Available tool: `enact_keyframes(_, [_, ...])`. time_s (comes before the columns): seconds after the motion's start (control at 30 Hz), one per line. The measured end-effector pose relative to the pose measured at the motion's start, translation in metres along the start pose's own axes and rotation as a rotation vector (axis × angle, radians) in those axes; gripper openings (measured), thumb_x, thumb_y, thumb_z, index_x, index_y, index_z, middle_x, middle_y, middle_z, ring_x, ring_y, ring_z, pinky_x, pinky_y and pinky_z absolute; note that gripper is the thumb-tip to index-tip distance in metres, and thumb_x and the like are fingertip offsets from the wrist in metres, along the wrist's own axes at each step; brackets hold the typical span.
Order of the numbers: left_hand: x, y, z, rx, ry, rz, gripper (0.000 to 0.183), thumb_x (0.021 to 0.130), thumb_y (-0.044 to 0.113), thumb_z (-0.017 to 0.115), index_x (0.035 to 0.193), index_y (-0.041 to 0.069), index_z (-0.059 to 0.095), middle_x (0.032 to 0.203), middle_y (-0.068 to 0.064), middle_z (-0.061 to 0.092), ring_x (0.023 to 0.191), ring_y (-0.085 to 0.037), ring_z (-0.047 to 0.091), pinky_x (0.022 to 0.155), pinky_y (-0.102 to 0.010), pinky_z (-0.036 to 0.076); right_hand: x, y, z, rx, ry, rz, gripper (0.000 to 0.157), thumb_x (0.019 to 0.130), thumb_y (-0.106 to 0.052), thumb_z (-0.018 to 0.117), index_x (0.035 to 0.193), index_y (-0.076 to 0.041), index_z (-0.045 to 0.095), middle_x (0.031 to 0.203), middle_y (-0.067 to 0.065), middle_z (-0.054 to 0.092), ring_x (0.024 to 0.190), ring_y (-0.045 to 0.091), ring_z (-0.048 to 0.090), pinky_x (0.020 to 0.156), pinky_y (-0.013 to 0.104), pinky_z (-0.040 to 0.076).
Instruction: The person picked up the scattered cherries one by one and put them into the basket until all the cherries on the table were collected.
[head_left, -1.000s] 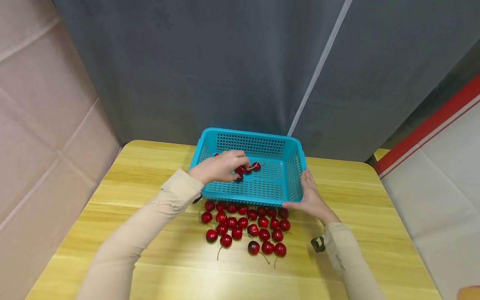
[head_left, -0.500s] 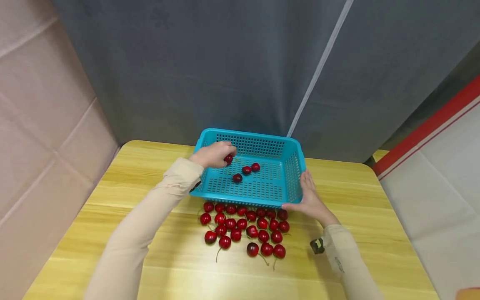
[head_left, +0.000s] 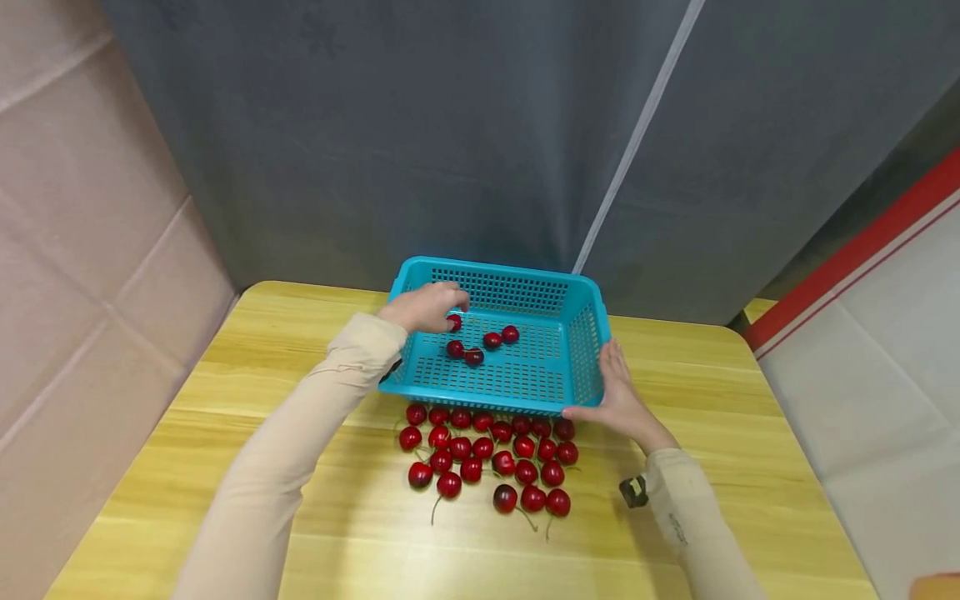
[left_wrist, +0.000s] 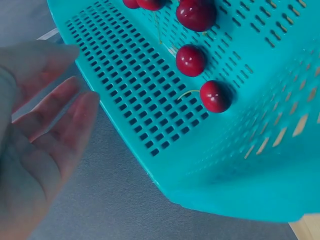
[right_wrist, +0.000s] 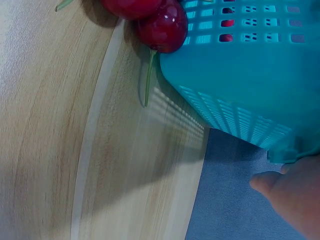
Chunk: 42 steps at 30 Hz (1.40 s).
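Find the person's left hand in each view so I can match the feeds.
Head: left hand left of centre, over the left end of the turquoise perforated basket.
Left wrist: left hand at the left edge, mid-height and below.
Right wrist: not in it; the right hand shows at lower right.
Shared landmark: the basket.

A grey curtain (head_left: 375,142) hangs behind the table (head_left: 720,400); at right, a red band (head_left: 855,254) and an orange thing (head_left: 937,587), perhaps rounded.
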<state>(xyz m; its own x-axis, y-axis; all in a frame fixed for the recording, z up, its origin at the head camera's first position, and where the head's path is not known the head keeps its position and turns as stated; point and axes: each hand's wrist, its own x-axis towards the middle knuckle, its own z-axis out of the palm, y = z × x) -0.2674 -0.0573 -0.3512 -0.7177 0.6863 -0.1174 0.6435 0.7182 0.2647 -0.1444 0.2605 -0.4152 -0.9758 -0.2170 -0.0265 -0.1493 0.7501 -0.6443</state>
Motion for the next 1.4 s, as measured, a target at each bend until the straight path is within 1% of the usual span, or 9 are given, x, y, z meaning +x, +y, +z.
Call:
enact_keyframes(0.17, [-0.007, 0.003, -0.001, 0.013, 0.025, 0.043, 0.024, 0.083, 0.007, 0.061, 0.106, 0.004, 0.061, 0.106, -0.012, 0.057, 0.093, -0.023, 0.054, 0.081, -0.033, 0.049, 0.002, 0.001, 0.001, -0.006, -0.003, 0.006, 0.126, 0.063, -0.042, 0.080, 0.142, 0.003, -0.007, 0.149, 0.018, -0.015, 0.136, 0.034, -0.014, 0.107, 0.058, 0.006])
enact_keyframes(0.3, [-0.016, 0.011, -0.001, 0.025, 0.040, 0.108, 0.023, 0.083, 0.008, 0.061, 0.105, 0.004, 0.061, 0.105, -0.012, 0.058, 0.093, -0.023, 0.056, 0.081, -0.032, 0.049, 0.004, 0.003, 0.000, -0.008, -0.003, 0.005, 0.125, 0.063, -0.042, 0.080, 0.142, 0.003, -0.007, 0.149, 0.018, -0.016, 0.136, 0.033, -0.015, 0.107, 0.057, 0.006])
enact_keyframes(0.57, [-0.039, 0.034, -0.001, 0.104, 0.056, 0.225, 0.020, 0.083, 0.011, 0.063, 0.103, 0.006, 0.061, 0.100, -0.007, 0.059, 0.087, -0.018, 0.055, 0.075, -0.026, 0.050, 0.006, 0.004, -0.002, -0.012, -0.006, 0.003, 0.126, 0.063, -0.043, 0.080, 0.142, 0.004, -0.007, 0.149, 0.019, -0.016, 0.136, 0.031, -0.016, 0.107, 0.057, 0.005])
enact_keyframes(0.8, [-0.061, 0.058, 0.004, 0.097, 0.056, 0.331, 0.019, 0.083, 0.010, 0.063, 0.101, 0.007, 0.061, 0.099, -0.007, 0.060, 0.087, -0.017, 0.056, 0.078, -0.025, 0.049, 0.006, 0.004, -0.004, -0.003, -0.013, 0.008, 0.126, 0.063, -0.043, 0.079, 0.141, 0.003, -0.008, 0.148, 0.015, -0.019, 0.136, 0.028, -0.018, 0.107, 0.057, 0.004])
enact_keyframes(0.9, [-0.071, 0.067, 0.011, 0.120, 0.066, 0.379, 0.018, 0.083, 0.012, 0.064, 0.100, 0.008, 0.062, 0.095, -0.004, 0.060, 0.086, -0.016, 0.056, 0.076, -0.023, 0.049, 0.006, 0.004, -0.005, -0.003, -0.011, 0.006, 0.126, 0.063, -0.043, 0.079, 0.141, 0.004, -0.008, 0.148, 0.017, -0.018, 0.136, 0.028, -0.018, 0.107, 0.057, 0.004])
enact_keyframes(1.0, [-0.081, 0.075, 0.021, 0.147, 0.070, 0.426, 0.015, 0.083, 0.015, 0.064, 0.097, 0.009, 0.062, 0.088, -0.001, 0.058, 0.080, -0.014, 0.054, 0.072, -0.020, 0.049, 0.006, 0.003, -0.006, -0.007, -0.008, 0.009, 0.126, 0.064, -0.043, 0.079, 0.141, 0.004, -0.008, 0.148, 0.018, -0.017, 0.136, 0.029, -0.017, 0.107, 0.058, 0.005])
enact_keyframes(1.13, [-0.092, 0.081, 0.037, 0.166, 0.063, 0.459, 0.013, 0.082, 0.017, 0.064, 0.093, 0.010, 0.061, 0.081, 0.002, 0.054, 0.073, -0.011, 0.049, 0.066, -0.016, 0.045, 0.006, 0.003, -0.005, -0.007, -0.008, 0.011, 0.125, 0.064, -0.042, 0.079, 0.142, 0.003, -0.008, 0.149, 0.018, -0.016, 0.136, 0.030, -0.016, 0.107, 0.057, 0.005])
enact_keyframes(1.27, [-0.102, 0.083, 0.055, 0.154, 0.050, 0.467, 0.015, 0.081, 0.016, 0.065, 0.093, 0.010, 0.062, 0.080, 0.003, 0.054, 0.071, -0.009, 0.048, 0.064, -0.015, 0.044, 0.007, 0.003, -0.005, -0.009, -0.011, 0.010, 0.126, 0.064, -0.042, 0.079, 0.141, 0.004, -0.008, 0.148, 0.019, -0.016, 0.136, 0.032, -0.016, 0.107, 0.057, 0.005])
enact_keyframes(1.4, [-0.109, 0.085, 0.077, 0.132, -0.002, 0.441, 0.018, 0.080, 0.018, 0.066, 0.096, 0.011, 0.062, 0.088, 0.003, 0.057, 0.078, -0.009, 0.052, 0.069, -0.015, 0.045, 0.007, 0.003, -0.006, -0.009, -0.016, 0.016, 0.126, 0.063, -0.043, 0.079, 0.142, 0.003, -0.008, 0.148, 0.018, -0.017, 0.136, 0.031, -0.016, 0.107, 0.057, 0.005])
